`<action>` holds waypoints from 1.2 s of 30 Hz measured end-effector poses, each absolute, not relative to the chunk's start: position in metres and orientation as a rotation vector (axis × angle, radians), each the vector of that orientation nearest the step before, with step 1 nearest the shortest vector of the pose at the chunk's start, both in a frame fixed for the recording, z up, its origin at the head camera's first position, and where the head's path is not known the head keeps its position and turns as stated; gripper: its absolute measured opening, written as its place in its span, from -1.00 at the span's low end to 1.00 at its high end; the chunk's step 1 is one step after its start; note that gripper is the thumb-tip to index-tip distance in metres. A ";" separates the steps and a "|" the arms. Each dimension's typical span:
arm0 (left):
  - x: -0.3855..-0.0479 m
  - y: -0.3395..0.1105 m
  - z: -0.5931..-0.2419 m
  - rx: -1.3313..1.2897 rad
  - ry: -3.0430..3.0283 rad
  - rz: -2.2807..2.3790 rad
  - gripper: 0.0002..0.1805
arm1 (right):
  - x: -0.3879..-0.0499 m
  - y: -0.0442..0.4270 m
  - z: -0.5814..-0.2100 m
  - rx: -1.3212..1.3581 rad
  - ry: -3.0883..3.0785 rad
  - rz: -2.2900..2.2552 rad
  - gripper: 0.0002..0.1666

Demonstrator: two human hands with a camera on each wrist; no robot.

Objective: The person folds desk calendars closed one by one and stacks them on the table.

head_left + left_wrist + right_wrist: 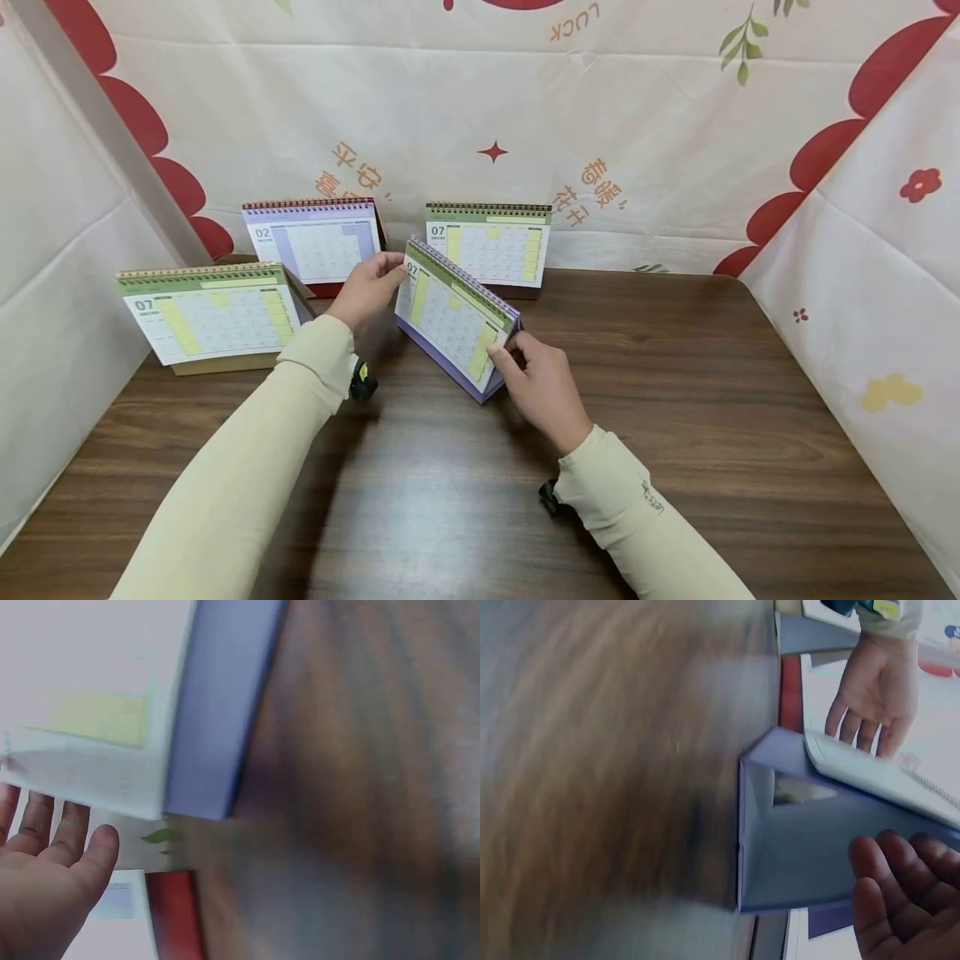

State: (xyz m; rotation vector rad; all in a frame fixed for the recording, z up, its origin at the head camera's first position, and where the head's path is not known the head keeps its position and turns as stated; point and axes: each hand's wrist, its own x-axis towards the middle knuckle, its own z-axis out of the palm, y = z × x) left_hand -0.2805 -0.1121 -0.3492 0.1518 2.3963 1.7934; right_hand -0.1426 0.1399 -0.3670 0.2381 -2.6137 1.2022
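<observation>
In the head view a desk calendar (450,325) with a purple stand and a green-topped "07" page stands at an angle in the middle. My left hand (367,292) pinches its upper left edge, thumb near the page front. My right hand (543,383) holds its lower right edge, thumb on the page and fingers round the side. In the right wrist view the stand's hollow side (810,840) faces the right hand's fingers (900,870). The left wrist view shows the left fingers (71,829) at the page edge; part of that hand is cut off.
Another "07" calendar (491,250) stands behind, close to the held one. A purple-topped "02" calendar (322,242) is at the back left, and a tan-based "07" calendar (213,317) stands at the left. Printed cloth (480,100) hangs behind the wooden table (712,400).
</observation>
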 end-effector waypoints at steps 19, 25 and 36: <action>-0.278 -0.109 -0.346 0.202 2.416 1.632 -0.49 | -0.148 0.163 -0.383 0.141 -2.714 1.336 -0.50; -0.277 -0.106 -0.348 0.196 2.409 1.658 -0.49 | -0.150 0.165 -0.384 0.195 -2.799 1.376 -0.53; -0.276 -0.104 -0.354 0.220 2.506 1.600 -0.55 | -0.161 0.178 -0.383 0.225 -2.930 1.446 -0.42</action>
